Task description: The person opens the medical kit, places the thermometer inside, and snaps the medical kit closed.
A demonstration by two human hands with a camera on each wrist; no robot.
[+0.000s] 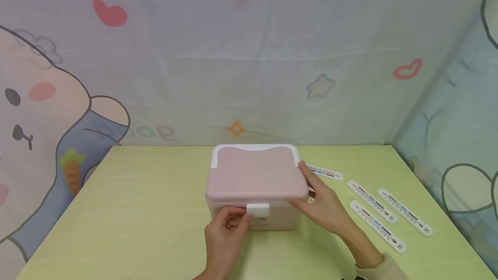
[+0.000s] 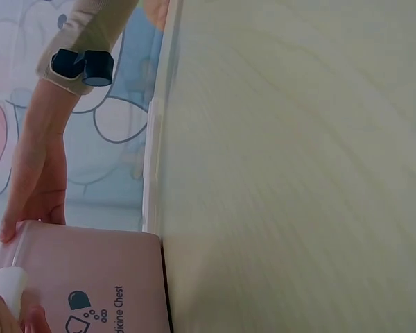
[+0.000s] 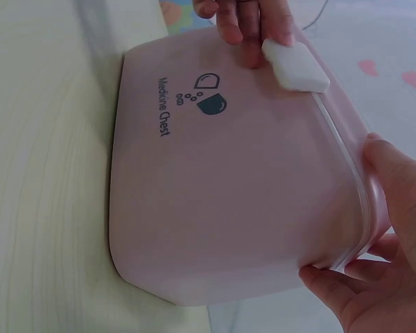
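In front of me, near the middle of the pale yellow-green wood-grain table (image 1: 136,211), stands a pink plastic box (image 1: 257,185), upright with its lid (image 1: 253,170) down. The lid has rounded corners and a white border along its far edge, and a rectangular white latch (image 1: 258,210) sits at the middle of its near edge.

My left hand (image 1: 225,234) is at the near side, its fingers curled, thumb and forefinger pinching the latch at its left end. My right hand (image 1: 324,204) grips the box at its right end: the thumb lies over the near edge of the lid and the other fingers bend along the right side. On the near face I can see a dark capsule print (image 3: 210,94) and the lettering "Medicine Chest" (image 3: 163,106).

To the right lie four slim white thermometers with printed scales and coloured marks: one far back (image 1: 324,172), just beside the box, and three slanting farther right (image 1: 372,201). A cream sleeve (image 1: 383,267) covers my right forearm, with a black device (image 2: 90,66) at its cuff. Beyond the table hangs a pale cloth backdrop (image 1: 194,77) printed with hearts, a star and a cartoon animal at left.
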